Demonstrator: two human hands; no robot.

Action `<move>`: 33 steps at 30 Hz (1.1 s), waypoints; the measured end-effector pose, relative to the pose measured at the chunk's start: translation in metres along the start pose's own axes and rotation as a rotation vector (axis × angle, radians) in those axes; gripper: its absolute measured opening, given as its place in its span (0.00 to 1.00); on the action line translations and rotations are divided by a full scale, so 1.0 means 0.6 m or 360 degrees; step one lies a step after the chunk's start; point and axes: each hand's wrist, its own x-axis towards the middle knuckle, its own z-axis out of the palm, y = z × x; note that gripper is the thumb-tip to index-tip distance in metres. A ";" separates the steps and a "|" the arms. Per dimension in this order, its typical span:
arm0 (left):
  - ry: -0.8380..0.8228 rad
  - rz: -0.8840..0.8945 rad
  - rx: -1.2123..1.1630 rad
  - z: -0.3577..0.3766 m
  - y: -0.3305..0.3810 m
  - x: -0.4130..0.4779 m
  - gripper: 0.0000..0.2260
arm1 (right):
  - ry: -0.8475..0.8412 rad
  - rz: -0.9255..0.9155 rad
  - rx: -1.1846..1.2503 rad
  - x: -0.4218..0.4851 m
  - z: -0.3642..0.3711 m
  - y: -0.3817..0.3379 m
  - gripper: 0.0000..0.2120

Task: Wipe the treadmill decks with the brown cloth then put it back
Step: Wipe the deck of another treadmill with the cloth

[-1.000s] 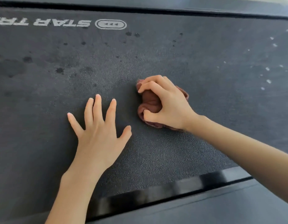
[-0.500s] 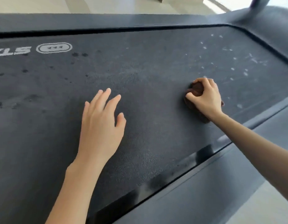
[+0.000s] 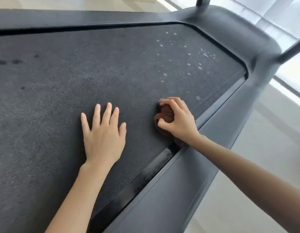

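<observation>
The dark textured treadmill deck fills most of the view. My right hand grips the bunched brown cloth and presses it on the deck close to the near side rail. Most of the cloth is hidden under my fingers and palm. My left hand rests flat on the deck with its fingers spread, a short way left of the cloth. Pale droplets speckle the deck beyond my right hand, and dark damp spots mark the far left.
A grey side rail runs diagonally along the deck's near edge, with a black gap strip beside it. The grey motor hood and an upright post stand at the far right. Pale floor lies beyond the rail.
My right hand has slid the cloth across the deck toward the near side rail. My view has swung toward the treadmill's front end, and my left hand stays flat on the deck.
</observation>
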 end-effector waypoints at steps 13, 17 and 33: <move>-0.0067 0.0263 0.0080 0.018 0.107 0.081 0.25 | -0.0024 0.0025 -0.0023 -0.011 0.000 0.015 0.22; -0.0078 0.0291 0.0224 0.050 0.126 0.133 0.25 | -0.0020 -0.0017 -0.0001 0.016 -0.004 0.048 0.22; -0.0013 0.0199 0.0078 0.073 0.134 0.156 0.29 | 0.0185 0.0238 -0.0030 0.287 -0.060 0.370 0.19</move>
